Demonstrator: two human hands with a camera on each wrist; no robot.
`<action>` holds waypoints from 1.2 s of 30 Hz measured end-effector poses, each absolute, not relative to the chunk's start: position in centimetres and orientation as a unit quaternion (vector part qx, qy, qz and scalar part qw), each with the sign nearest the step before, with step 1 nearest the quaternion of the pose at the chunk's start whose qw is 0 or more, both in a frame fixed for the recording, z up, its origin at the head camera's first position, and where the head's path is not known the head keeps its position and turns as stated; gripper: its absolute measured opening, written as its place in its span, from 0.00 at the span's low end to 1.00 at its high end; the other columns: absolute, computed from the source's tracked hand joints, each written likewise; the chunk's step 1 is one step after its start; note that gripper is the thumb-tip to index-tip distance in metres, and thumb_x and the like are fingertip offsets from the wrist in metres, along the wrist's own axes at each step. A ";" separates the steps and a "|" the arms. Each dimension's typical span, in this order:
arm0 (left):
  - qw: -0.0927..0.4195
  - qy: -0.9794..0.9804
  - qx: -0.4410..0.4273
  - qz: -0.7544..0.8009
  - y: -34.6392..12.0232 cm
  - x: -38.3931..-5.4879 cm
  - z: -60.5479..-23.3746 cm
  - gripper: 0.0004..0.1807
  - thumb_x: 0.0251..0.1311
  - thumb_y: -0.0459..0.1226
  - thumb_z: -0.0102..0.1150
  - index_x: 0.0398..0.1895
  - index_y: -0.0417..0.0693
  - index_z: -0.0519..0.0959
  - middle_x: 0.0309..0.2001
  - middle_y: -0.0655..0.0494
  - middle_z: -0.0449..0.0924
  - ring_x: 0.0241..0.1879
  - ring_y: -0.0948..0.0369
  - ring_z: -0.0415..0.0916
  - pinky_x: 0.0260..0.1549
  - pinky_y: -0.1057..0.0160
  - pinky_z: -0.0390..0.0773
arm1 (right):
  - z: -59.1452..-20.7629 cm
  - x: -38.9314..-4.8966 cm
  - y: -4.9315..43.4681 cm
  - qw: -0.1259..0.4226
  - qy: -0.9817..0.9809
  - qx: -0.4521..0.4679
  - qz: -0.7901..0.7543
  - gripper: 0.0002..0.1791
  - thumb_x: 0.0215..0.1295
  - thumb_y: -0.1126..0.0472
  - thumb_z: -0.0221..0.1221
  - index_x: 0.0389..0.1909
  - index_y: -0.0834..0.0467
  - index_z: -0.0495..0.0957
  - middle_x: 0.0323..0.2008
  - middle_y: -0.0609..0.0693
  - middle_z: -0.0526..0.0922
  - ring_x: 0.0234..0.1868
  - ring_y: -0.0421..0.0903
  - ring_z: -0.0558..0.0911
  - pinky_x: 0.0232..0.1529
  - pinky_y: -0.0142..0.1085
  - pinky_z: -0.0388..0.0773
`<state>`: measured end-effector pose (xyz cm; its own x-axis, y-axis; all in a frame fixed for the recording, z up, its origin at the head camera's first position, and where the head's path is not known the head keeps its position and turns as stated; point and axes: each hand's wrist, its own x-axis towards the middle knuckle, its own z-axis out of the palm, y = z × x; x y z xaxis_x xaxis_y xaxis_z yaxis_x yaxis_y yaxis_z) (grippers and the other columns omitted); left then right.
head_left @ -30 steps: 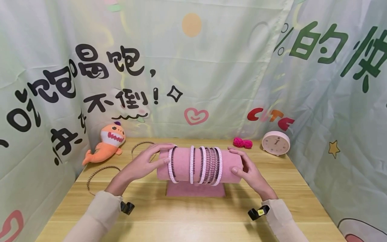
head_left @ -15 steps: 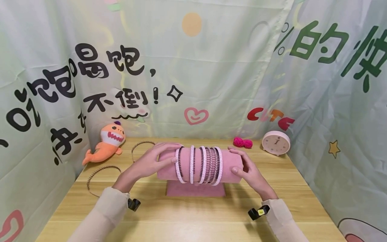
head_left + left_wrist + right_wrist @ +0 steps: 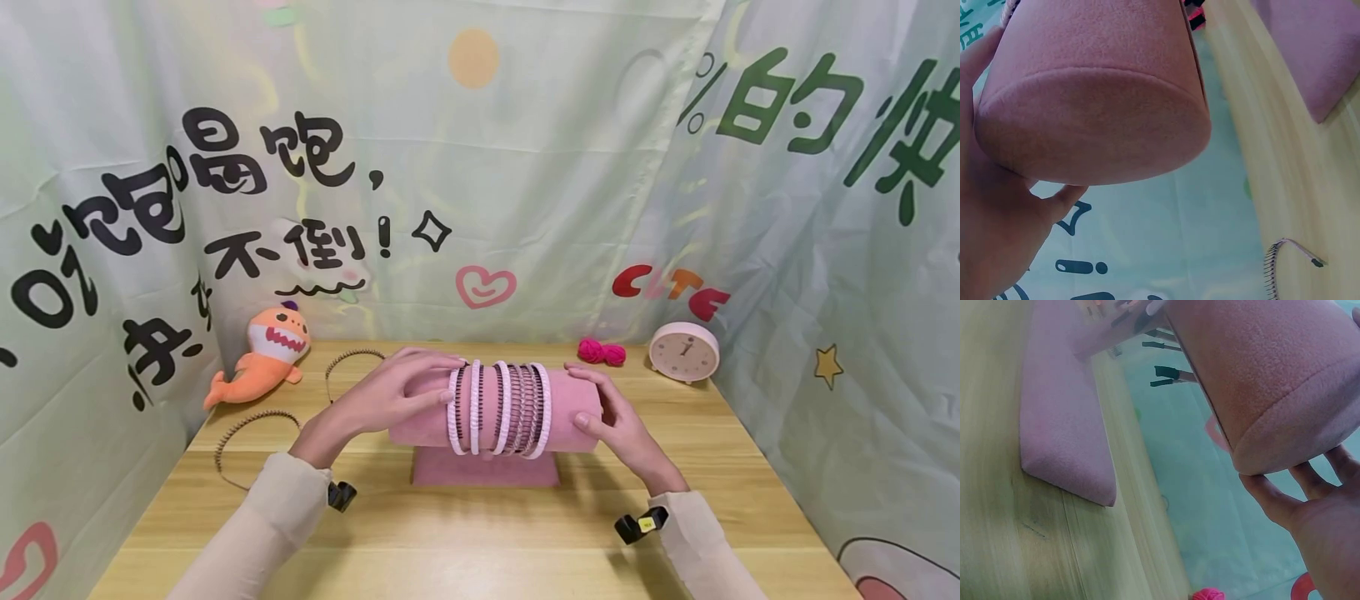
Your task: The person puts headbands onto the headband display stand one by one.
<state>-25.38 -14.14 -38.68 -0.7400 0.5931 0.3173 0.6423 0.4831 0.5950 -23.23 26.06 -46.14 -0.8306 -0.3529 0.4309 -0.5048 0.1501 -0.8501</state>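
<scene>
A pink plush headband stand has a horizontal roll [image 3: 416,429] over a flat base [image 3: 487,472]. Several toothed headbands circle the roll, some white-edged, some thin and brown. My left hand [image 3: 378,396] holds the leftmost white headband [image 3: 453,429] with its thumb in front and fingers over the top. That headband sits just left of another white headband [image 3: 476,417]. At the roll's right end, my right hand [image 3: 618,421] grips the roll, thumb on the front. In the right wrist view, the fingers [image 3: 1272,500] touch the rim of the roll's end.
Two thin brown headbands [image 3: 258,416] lie on the wooden table [image 3: 480,550] at left. An orange shark plush [image 3: 262,367] sits at the back left. Pink yarn [image 3: 602,352] and a round clock [image 3: 684,352] stand at the back right. Printed curtains surround the table.
My left hand has slid the leftmost white headband rightward along the roll, close to the second one. The right hand has kept its grip on the roll's end.
</scene>
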 end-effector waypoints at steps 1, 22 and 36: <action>0.035 -0.861 -0.359 -0.359 -14.1 -25.4 -38.6 0.26 0.76 0.49 0.67 0.74 0.62 0.80 0.73 0.63 0.79 0.77 0.51 0.68 0.78 0.35 0.66 | -46.1 -23.2 26.1 0.064 -0.755 0.283 0.587 0.35 0.75 0.74 0.59 0.80 0.59 0.65 0.81 0.45 0.66 0.74 0.37 0.73 0.68 0.27 0.74; 0.035 -0.855 -0.344 -0.386 -14.2 -25.6 -39.1 0.29 0.75 0.52 0.67 0.77 0.66 0.77 0.76 0.63 0.76 0.78 0.52 0.67 0.78 0.34 0.65 | -46.0 -23.2 26.0 0.063 -0.753 0.284 0.590 0.34 0.75 0.75 0.58 0.80 0.60 0.65 0.81 0.44 0.66 0.74 0.37 0.73 0.67 0.27 0.75; 0.028 -0.854 -0.274 -0.442 -19.5 -26.2 -39.9 0.20 0.82 0.50 0.59 0.72 0.66 0.80 0.75 0.58 0.78 0.76 0.48 0.73 0.74 0.32 0.71 | -46.1 -23.2 26.0 0.063 -0.750 0.286 0.593 0.34 0.75 0.75 0.58 0.80 0.61 0.65 0.82 0.47 0.66 0.74 0.37 0.73 0.67 0.28 0.75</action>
